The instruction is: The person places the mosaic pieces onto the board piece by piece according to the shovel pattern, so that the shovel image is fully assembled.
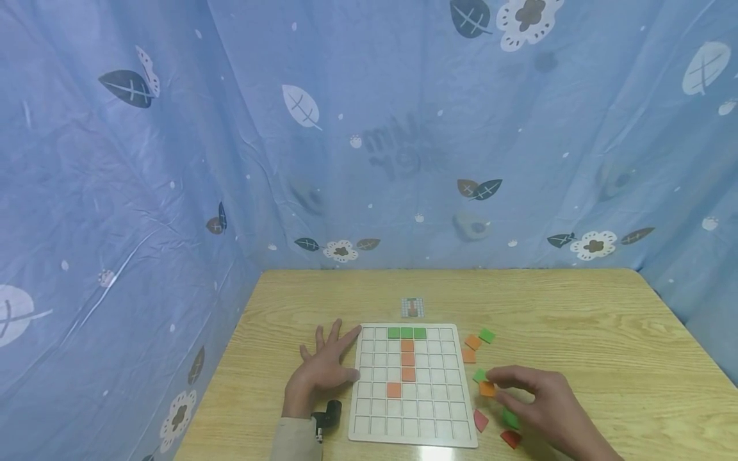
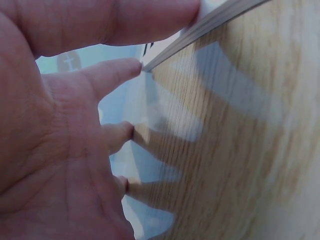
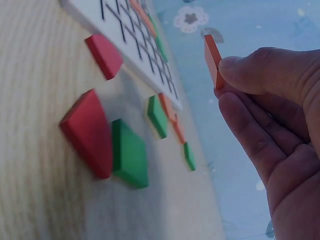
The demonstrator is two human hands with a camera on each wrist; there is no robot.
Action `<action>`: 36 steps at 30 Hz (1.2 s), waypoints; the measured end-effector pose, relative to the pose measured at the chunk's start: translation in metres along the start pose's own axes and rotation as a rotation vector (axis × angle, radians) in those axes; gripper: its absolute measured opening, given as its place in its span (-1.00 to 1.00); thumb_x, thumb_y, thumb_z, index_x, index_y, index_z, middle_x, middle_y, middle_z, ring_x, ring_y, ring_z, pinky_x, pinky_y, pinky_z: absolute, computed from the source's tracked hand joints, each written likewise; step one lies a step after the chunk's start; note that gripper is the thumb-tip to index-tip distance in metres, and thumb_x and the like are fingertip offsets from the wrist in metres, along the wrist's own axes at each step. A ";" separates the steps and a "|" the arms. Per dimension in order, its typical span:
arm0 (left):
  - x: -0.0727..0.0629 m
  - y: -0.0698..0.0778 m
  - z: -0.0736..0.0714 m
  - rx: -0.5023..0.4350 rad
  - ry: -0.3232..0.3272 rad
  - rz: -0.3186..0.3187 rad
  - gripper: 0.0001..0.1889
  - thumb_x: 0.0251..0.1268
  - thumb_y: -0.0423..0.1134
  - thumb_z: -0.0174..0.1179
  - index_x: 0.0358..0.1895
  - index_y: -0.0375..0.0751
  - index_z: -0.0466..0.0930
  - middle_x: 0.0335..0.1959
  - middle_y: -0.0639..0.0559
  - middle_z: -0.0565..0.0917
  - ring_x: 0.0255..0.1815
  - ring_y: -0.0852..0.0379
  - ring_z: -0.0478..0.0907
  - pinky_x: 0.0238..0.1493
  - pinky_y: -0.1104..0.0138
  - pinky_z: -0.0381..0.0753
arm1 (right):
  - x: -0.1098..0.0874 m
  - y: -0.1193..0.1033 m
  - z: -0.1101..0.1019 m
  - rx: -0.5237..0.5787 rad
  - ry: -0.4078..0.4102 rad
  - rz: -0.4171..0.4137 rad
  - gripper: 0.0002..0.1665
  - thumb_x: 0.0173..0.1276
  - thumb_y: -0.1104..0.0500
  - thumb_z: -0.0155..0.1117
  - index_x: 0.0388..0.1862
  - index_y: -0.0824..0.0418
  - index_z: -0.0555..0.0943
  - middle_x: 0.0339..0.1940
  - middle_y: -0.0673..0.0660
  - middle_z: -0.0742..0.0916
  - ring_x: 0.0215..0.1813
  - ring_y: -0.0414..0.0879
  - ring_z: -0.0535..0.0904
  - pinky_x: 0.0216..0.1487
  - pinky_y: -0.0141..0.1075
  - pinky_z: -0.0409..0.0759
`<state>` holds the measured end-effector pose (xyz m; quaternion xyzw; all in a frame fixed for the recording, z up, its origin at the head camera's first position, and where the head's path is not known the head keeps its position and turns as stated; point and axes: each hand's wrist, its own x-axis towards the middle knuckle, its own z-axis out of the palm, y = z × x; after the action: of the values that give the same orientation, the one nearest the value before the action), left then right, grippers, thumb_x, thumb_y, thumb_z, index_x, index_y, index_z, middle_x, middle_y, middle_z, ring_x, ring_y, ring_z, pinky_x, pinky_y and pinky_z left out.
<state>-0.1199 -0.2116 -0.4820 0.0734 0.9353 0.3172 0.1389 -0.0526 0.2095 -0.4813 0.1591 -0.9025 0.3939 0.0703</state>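
Note:
A white gridded board (image 1: pixel 426 410) lies flat on the wooden table. In its top row sit green square tiles (image 1: pixel 407 333), with a column of orange tiles (image 1: pixel 408 359) below them and one orange tile (image 1: pixel 394 390) lower and to the left. My left hand (image 1: pixel 325 368) has its fingers spread on the table, thumb and index fingertip at the board's left edge. To the right of the board, my right hand (image 1: pixel 544 400) pinches an orange square tile (image 3: pixel 212 60) between thumb and fingers, held above the table in the right wrist view.
Loose tiles lie along the board's right side: green (image 1: pixel 487 335) and orange (image 1: pixel 469 356) ones farther back, a green tile (image 3: pixel 131 155) and red quarter-round tiles (image 3: pixel 90 132) nearer. A small pattern card (image 1: pixel 412 308) lies behind the board. Blue curtains (image 1: pixel 357 160) surround the table.

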 end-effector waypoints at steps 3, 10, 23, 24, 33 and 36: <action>0.000 0.001 0.000 0.000 0.000 -0.001 0.05 0.05 -0.18 0.44 0.75 0.10 0.27 0.84 -0.36 -0.07 0.78 -0.65 -0.44 0.41 -0.77 -0.54 | 0.003 -0.005 -0.002 -0.026 0.009 -0.019 -0.65 0.22 0.18 0.72 -0.02 -0.08 0.88 -0.10 -0.28 0.89 -0.01 -0.42 0.78 -0.04 -0.35 0.82; 0.000 -0.001 0.002 -0.024 0.011 0.012 0.04 0.05 -0.21 0.43 0.74 0.08 0.28 0.82 -0.43 -0.07 0.76 -0.69 -0.45 0.38 -0.75 -0.63 | 0.011 -0.016 -0.006 -0.051 -0.005 -0.043 -0.63 0.23 0.17 0.71 0.00 -0.13 0.87 -0.08 -0.31 0.88 -0.01 -0.42 0.79 -0.06 -0.32 0.83; 0.002 -0.001 0.001 -0.003 -0.005 -0.007 0.05 0.06 -0.17 0.45 0.75 0.11 0.27 0.84 -0.36 -0.09 0.78 -0.64 -0.47 0.41 -0.75 -0.59 | 0.020 -0.029 0.001 -0.047 0.035 -0.161 -0.55 0.18 0.29 0.70 0.01 -0.10 0.88 -0.09 -0.32 0.88 0.00 -0.39 0.80 -0.07 -0.33 0.82; 0.001 -0.001 0.001 -0.004 -0.006 -0.009 0.05 0.06 -0.17 0.45 0.75 0.11 0.26 0.84 -0.36 -0.09 0.78 -0.63 -0.48 0.41 -0.74 -0.60 | 0.021 -0.029 0.001 -0.039 0.034 -0.168 -0.55 0.18 0.30 0.70 0.01 -0.10 0.88 -0.09 -0.32 0.88 0.00 -0.39 0.80 -0.07 -0.32 0.82; 0.002 -0.003 0.003 -0.003 -0.007 -0.014 0.05 0.07 -0.18 0.44 0.75 0.11 0.27 0.84 -0.36 -0.09 0.78 -0.63 -0.48 0.41 -0.74 -0.60 | 0.029 -0.038 0.010 0.003 0.023 -0.190 -0.52 0.22 0.29 0.68 0.04 -0.18 0.87 -0.06 -0.34 0.87 0.02 -0.37 0.80 -0.05 -0.29 0.83; 0.002 -0.002 0.001 -0.002 -0.005 -0.014 0.05 0.05 -0.18 0.44 0.75 0.12 0.27 0.84 -0.35 -0.09 0.78 -0.63 -0.47 0.41 -0.75 -0.60 | 0.032 -0.041 0.013 0.014 0.020 -0.178 -0.57 0.26 0.26 0.67 0.02 -0.18 0.87 -0.06 -0.35 0.87 0.01 -0.38 0.79 -0.06 -0.28 0.82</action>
<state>-0.1213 -0.2118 -0.4845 0.0675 0.9350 0.3172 0.1435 -0.0684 0.1667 -0.4538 0.2352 -0.8814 0.3938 0.1129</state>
